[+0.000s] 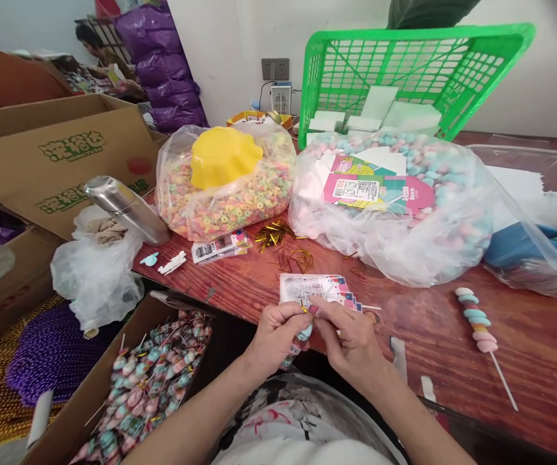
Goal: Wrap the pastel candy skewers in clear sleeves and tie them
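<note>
My left hand (274,336) and my right hand (348,339) meet at the near edge of the wooden table (418,323). Together they pinch a wrapped candy skewer (302,334) whose bagged end hangs down between them, with a thin gold twist tie at its neck. Just beyond my fingers lies a small stack of printed clear bags (314,289). Loose gold twist ties (278,236) are scattered further back. An unwrapped pastel marshmallow skewer (477,324) lies to the right of my right hand.
A cardboard box of wrapped skewers (147,381) sits low at my left. Behind are a bag of colourful ring candy (224,194) with a yellow bowl (222,155), a bag of pastel marshmallows (394,200), a green basket (404,71), a steel flask (123,206) and cardboard boxes (55,155).
</note>
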Tool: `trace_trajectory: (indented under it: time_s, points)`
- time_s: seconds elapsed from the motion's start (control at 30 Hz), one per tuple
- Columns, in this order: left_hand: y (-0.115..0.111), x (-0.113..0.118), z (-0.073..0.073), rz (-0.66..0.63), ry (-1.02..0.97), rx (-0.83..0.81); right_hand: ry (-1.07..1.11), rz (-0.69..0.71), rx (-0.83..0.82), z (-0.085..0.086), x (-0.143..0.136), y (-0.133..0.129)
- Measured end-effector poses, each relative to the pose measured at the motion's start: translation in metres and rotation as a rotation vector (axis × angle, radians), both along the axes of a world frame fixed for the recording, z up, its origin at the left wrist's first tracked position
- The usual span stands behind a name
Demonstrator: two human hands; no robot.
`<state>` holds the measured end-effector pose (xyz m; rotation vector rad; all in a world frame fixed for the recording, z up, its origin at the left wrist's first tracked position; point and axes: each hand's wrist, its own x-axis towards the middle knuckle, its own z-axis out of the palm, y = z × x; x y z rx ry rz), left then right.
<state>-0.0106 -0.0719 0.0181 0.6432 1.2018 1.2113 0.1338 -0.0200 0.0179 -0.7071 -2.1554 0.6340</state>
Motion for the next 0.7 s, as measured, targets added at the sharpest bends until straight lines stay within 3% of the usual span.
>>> trace_trajectory:
  time_s: [0.1, 0.2, 0.33, 0.43, 0.57, 0.7]
  points:
    - [-0.001, -0.002, -0.001, 0.005, 0.066, 0.026, 0.135, -0.102, -0.05, -0.003, 0.0, -0.005]
    - [0.0, -0.003, 0.001, -0.019, 0.117, 0.1, 0.184, -0.137, -0.249, -0.005, 0.001, -0.009]
    - [0.004, -0.005, 0.009, -0.094, 0.298, 0.294, 0.235, -0.064, -0.675, -0.004, 0.005, -0.005]
    - [0.007, -0.007, 0.015, -0.176, 0.4, 0.363, 0.25, 0.038, -0.892, -0.002, 0.011, 0.002]
    - [0.013, -0.01, 0.018, -0.287, 0.435, 0.361, 0.228, 0.114, -0.99, 0.003, 0.017, 0.008]
    - [0.018, -0.007, 0.018, -0.263, 0.437, 0.388, 0.251, 0.127, -0.981, 0.003, 0.019, 0.009]
